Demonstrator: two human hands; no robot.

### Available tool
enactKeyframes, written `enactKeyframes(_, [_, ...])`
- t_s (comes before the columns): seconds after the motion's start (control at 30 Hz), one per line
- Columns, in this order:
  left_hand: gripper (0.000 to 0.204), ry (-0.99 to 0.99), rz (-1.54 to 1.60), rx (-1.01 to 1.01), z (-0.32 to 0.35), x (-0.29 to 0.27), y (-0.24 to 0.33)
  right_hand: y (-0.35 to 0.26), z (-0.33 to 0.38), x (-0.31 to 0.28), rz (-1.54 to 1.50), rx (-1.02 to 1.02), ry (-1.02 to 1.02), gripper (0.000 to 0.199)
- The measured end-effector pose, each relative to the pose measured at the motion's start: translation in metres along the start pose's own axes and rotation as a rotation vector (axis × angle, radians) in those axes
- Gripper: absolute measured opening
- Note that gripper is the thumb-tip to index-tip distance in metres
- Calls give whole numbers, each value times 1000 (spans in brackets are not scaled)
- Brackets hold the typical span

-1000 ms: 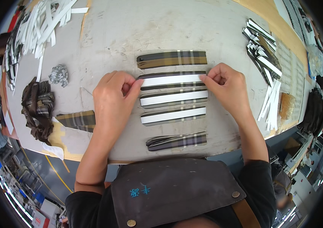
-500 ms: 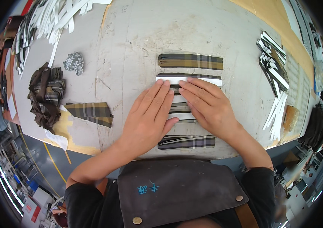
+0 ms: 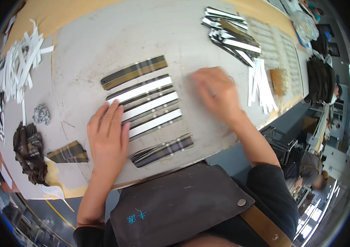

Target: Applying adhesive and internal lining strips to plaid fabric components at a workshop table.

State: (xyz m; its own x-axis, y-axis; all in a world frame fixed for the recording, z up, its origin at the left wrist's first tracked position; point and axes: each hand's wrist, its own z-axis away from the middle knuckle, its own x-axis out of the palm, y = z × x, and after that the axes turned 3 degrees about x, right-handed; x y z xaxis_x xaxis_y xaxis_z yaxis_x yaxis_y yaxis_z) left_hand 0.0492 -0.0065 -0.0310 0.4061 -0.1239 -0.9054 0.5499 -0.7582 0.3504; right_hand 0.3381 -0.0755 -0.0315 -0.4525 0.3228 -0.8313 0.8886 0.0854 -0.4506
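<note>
We have our left hand (image 3: 108,138) lying flat and open, palm down, on the left ends of the white strips (image 3: 148,106), which sit in a slanted row of three near the middle of the tabletop (image 3: 101,45). It grips nothing; the flat press seems meant to keep the strips in line and lying even.

Above the white strips lies a plaid strip (image 3: 134,72), and below them, close to the tabletop's near edge, a second plaid strip (image 3: 162,150), so the white ones are bracketed by plaid on both sides, all roughly parallel.

Our right hand (image 3: 216,92) hovers to the right of the white strips, blurred, fingers loosely spread and holding nothing that we can make out. Further right of the white strips is a pile of mixed strips (image 3: 232,37), apparently the stock kept within that hand's reach.

Left of the white strips sit a crumpled foil ball (image 3: 41,114), a heap of plaid scraps (image 3: 28,152) and a bundle of white offcuts (image 3: 20,68), set aside out of the working row.
</note>
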Motion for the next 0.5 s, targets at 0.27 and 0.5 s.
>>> enactKeyframes(0.27, [26,206,102,-35,-4,-8,10,100,50,-81,418,631,90,23])
enactKeyframes(0.5, [23,240,149,-46,0,-14,20,76,45,-93,597,718,-152,22])
